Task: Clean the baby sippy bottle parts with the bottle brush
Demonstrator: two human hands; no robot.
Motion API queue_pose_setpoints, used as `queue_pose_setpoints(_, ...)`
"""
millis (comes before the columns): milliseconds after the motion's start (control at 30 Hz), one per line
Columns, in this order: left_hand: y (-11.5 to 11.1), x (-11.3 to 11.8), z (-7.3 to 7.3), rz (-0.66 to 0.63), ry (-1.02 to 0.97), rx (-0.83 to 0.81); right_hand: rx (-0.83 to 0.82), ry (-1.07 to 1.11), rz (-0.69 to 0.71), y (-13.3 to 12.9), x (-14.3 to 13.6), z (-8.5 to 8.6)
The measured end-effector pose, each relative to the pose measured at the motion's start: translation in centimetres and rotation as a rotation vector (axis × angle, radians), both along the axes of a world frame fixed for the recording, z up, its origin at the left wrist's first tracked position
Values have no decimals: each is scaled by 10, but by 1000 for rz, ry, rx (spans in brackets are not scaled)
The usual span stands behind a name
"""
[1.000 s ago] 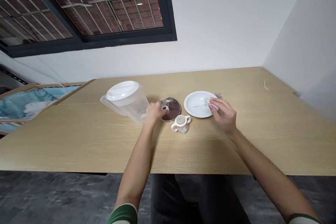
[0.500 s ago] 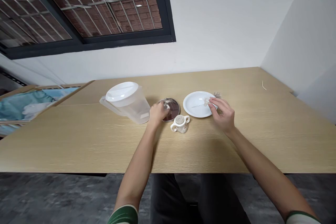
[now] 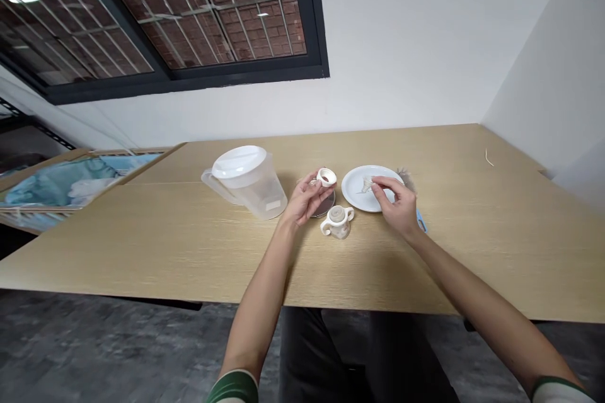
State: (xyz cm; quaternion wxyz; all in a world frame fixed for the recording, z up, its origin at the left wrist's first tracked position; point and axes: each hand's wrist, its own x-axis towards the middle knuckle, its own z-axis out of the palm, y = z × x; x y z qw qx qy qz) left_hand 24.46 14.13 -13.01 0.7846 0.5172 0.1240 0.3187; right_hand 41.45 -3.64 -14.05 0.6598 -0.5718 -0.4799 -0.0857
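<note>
My left hand (image 3: 305, 197) holds up a small white ceramic ring (image 3: 326, 177), its round opening facing me. Below it, partly covered by that hand, lies a round metal dish (image 3: 326, 206) with a dark bottom. My right hand (image 3: 397, 200) pinches a small whitish piece (image 3: 367, 184) over the white plate (image 3: 350, 194); its exact kind is unclear. Between the hands, nearer me, stands a small two-handled white pot (image 3: 341, 228) with a beige coiled plug in its mouth.
A clear plastic pitcher (image 3: 265, 192) with a white lid stands to the left. Behind my right hand lies a brush with a blue handle (image 3: 422, 221) and grey bristles. Farther right is a short pale strip (image 3: 488, 158). A crate of cloths (image 3: 51, 182) sits beyond the table's left end.
My left hand has risen from the metal dish, bringing the white ring up and turning it. My right hand stays pinched over the plate. The whole view has shifted slightly.
</note>
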Motion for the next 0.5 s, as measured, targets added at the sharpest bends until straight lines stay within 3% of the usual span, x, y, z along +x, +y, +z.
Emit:
queue_pose_setpoints(267, -3, -3, -2, -76, -72, 5, 31, 101, 134, 47, -28, 32)
queue_pose_setpoints(500, 1, 0, -9, 38, -63, 84, -86, -21, 212, 67, -38, 31)
